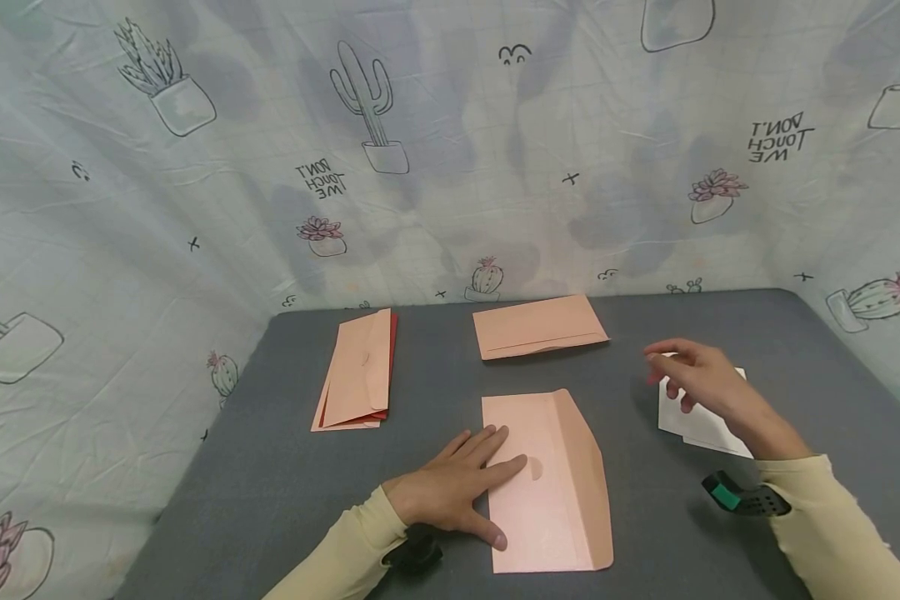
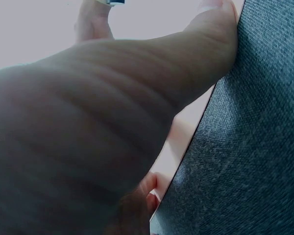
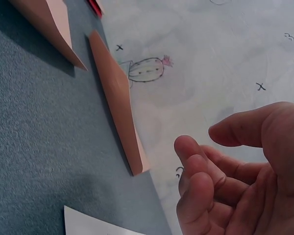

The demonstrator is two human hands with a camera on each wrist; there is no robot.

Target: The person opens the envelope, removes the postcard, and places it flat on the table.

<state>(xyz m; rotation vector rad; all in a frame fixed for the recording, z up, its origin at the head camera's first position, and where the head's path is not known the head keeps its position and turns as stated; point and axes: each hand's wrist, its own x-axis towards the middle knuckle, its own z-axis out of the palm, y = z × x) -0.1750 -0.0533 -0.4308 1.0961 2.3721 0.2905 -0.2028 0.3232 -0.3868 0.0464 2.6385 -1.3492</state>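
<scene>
A pink envelope (image 1: 532, 517) lies on the dark table with its flap (image 1: 585, 483) unfolded to the right. My left hand (image 1: 457, 483) rests on its left side with fingers spread, and the thumb presses near the lower left edge. In the left wrist view the thumb (image 2: 210, 39) lies along the envelope's edge. My right hand (image 1: 697, 379) is raised over white cards (image 1: 708, 425) at the right, fingers loosely bent with nothing between them. The right wrist view shows a gap between thumb and fingertips, with a corner of white card (image 3: 98, 223) below.
Another pink envelope (image 1: 540, 327) lies near the table's back edge. At the back left sits a small stack of pink envelopes (image 1: 356, 367) with red showing at its side. A patterned cloth (image 1: 450, 150) hangs behind the table (image 1: 247, 467).
</scene>
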